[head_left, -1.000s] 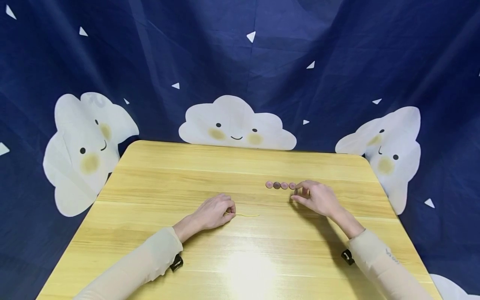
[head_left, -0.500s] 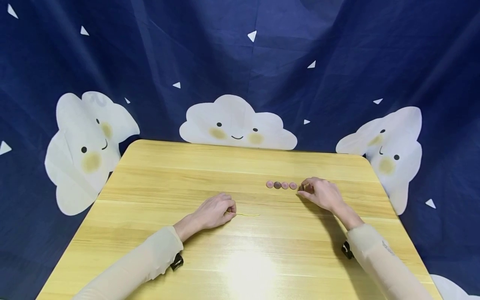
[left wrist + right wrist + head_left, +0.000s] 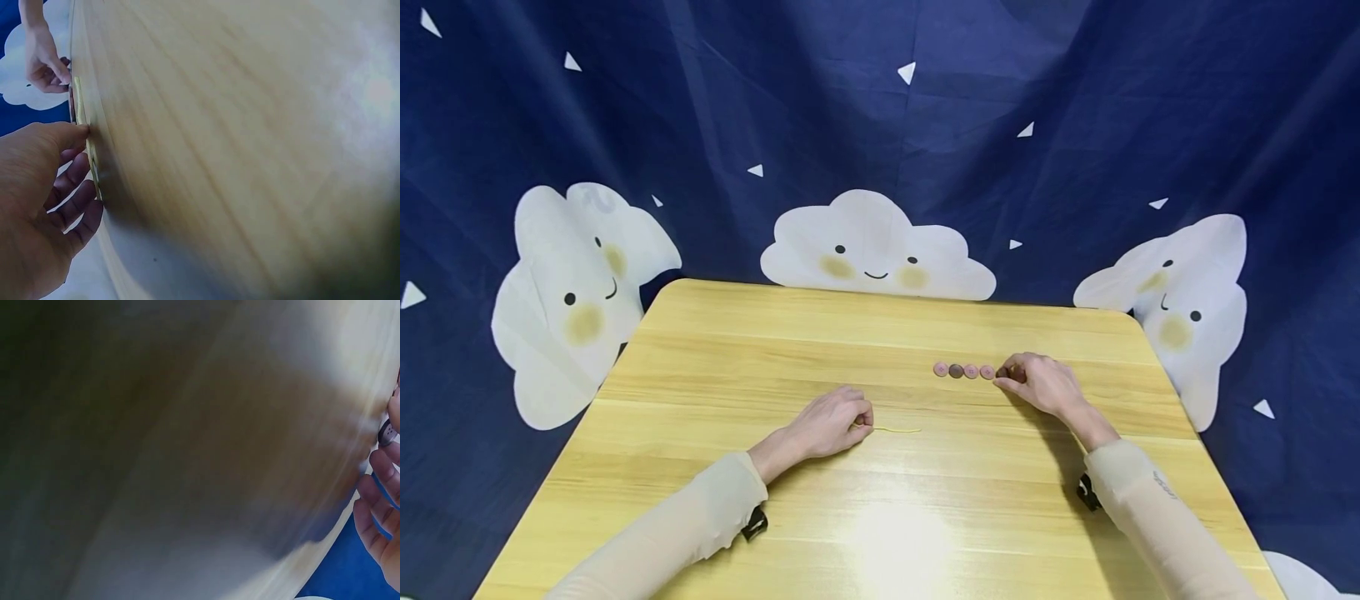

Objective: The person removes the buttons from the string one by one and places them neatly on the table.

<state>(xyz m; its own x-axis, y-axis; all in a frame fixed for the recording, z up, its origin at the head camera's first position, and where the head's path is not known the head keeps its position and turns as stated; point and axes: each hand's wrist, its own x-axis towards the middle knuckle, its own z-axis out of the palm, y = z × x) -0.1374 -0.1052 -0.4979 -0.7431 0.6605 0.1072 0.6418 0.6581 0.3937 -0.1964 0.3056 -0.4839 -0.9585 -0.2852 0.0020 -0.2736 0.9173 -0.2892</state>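
Note:
My left hand (image 3: 831,422) rests low over the table and pinches a thin yellow string (image 3: 897,430). The string's free end lies to the right on the wood. Farther back on the right, my right hand (image 3: 1045,387) holds a small dark brown button (image 3: 387,433) between thumb and fingers. It is at the right end of a row of buttons. From the left, that row runs a pink button (image 3: 941,369), another brown button (image 3: 956,371), then two more pink buttons (image 3: 972,372). The fingers partly cover the held button in the head view.
The light wooden table (image 3: 760,333) has rounded far corners. Behind it hangs a dark blue curtain (image 3: 880,108) printed with white clouds and triangles. A bright glare lies on the near middle of the tabletop. Black straps show below both sleeve cuffs.
My right hand has drawn slightly right with the brown button, then turned it flatter and brought it down beside the last pink one. The left hand and string have stayed put.

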